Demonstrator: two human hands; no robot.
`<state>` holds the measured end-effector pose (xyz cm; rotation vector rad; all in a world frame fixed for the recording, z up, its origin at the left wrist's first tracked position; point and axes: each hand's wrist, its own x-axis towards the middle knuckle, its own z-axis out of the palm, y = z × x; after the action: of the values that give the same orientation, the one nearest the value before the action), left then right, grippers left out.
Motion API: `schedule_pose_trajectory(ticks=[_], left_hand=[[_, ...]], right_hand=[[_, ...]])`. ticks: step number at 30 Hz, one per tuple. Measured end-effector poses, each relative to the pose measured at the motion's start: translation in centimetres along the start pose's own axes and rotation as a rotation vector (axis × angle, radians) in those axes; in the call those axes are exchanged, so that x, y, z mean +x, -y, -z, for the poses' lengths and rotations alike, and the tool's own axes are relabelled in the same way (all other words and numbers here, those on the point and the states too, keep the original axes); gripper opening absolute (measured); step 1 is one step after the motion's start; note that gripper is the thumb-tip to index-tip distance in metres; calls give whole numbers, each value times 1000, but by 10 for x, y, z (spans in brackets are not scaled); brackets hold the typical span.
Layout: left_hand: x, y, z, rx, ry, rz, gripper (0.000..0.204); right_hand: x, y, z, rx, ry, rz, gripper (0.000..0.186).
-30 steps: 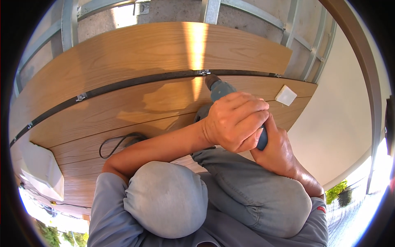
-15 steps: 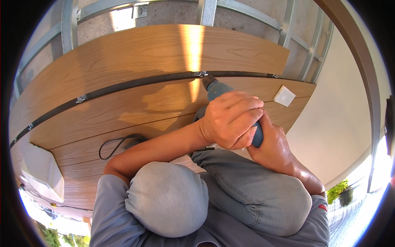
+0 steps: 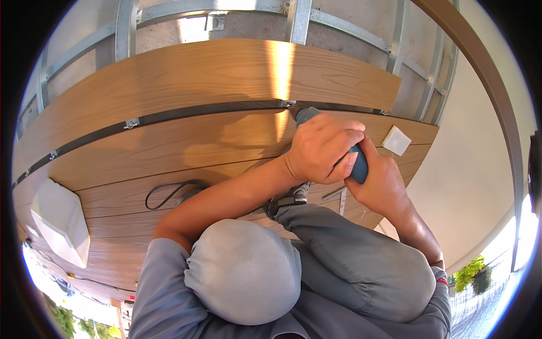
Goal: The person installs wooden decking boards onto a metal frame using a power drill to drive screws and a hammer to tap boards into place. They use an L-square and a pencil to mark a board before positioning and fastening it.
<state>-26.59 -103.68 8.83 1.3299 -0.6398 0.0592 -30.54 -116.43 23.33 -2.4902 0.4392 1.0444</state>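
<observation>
A blue power drill [image 3: 307, 114] leans into the dark gap between two wood-grain boards, its nose at a small metal clip [image 3: 289, 104]. My left hand [image 3: 324, 148] is wrapped over the drill's body. Behind it, my right hand [image 3: 381, 181] closes round the rear end; its fingers are partly hidden by the left hand and the tool. On the far side of the gap lies a board [image 3: 197, 73], with fitted decking boards [image 3: 226, 133] on the near side. More clips sit along the gap, one of them a left clip [image 3: 132, 123].
Galvanised metal framing [image 3: 296, 22] runs beyond the far board. A small white square box [image 3: 397, 140] lies at the right, a larger white box [image 3: 59, 223] at the left. A looped black cord [image 3: 161, 195] and an L-shaped metal piece [image 3: 341, 199] are near my legs. A pale wall [image 3: 468, 164] borders the right.
The view has shifted, so the scene sits slightly further right. Both hands keep their hold, and the drill's nose stays at the same clip. The metal piece near my foot now shows.
</observation>
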Motion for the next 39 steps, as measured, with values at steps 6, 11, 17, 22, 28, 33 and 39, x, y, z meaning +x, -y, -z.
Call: schedule_pose_trajectory(ticks=[6,11,17,22,28,33,39], left_hand=[[5,-4,16,-25,185,32,64],[52,-78,62,221,524,135,49],[36,-87,142,760,593,816,65],[-31,-107,300,924,308,1362,80],[-158,-129,447,1138,334,1362,80],[-261,-143,499,972,28,1434,72],[-301,-169,475,942,-79,1388,59]], right_hand=[[-37,16,-2,216,-163,-30,69],[-71,34,4,851,106,-179,68],[-43,-9,-85,1090,22,91,64],[-45,-107,-181,680,-306,-264,47],[-95,-205,-283,302,-330,-630,64],[-85,-233,-353,43,-420,-459,83],[-76,-231,-303,360,-264,-581,76]])
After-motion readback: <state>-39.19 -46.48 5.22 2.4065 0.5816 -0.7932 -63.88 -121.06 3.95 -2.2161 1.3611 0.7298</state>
